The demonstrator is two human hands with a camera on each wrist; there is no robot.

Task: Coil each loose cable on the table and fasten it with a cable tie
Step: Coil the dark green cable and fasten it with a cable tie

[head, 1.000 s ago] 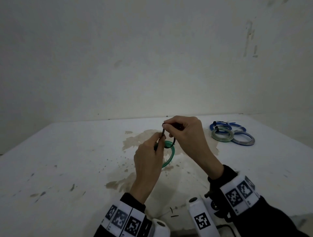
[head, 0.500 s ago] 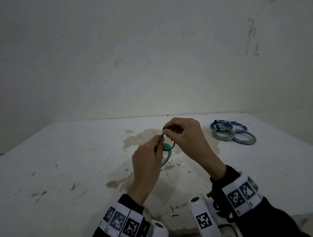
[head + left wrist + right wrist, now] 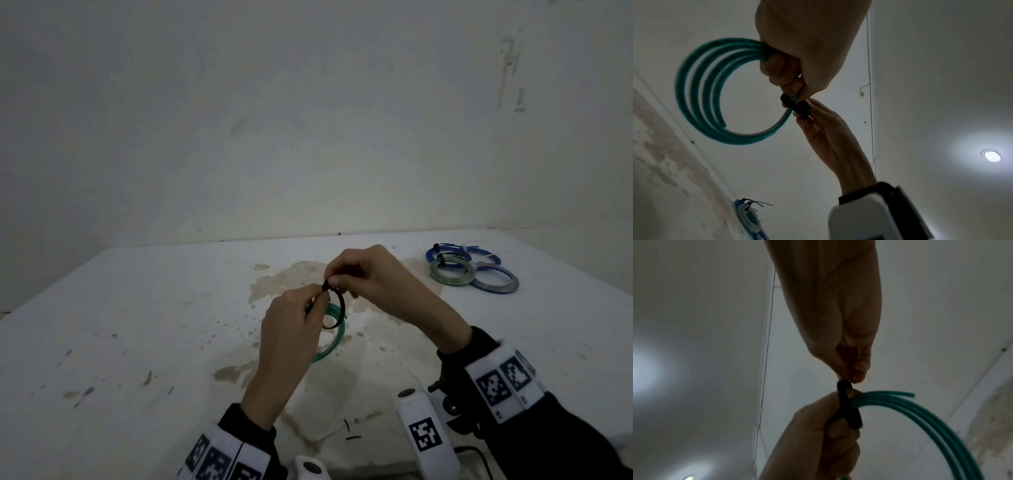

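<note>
Hands (image 3: 322, 294) on upright green coil (image 3: 334, 339)

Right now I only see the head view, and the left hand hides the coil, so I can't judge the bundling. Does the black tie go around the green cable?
Observer: Yes. The right wrist view shows the tie looped across the green cable, right beside the left hand gripping it.
Operator: Any loose end?
Observer: One cut end pokes out past the tie, free.
Operator: Are the loops tight together?
Observer: No. The left wrist view shows them fanned apart.
</note>
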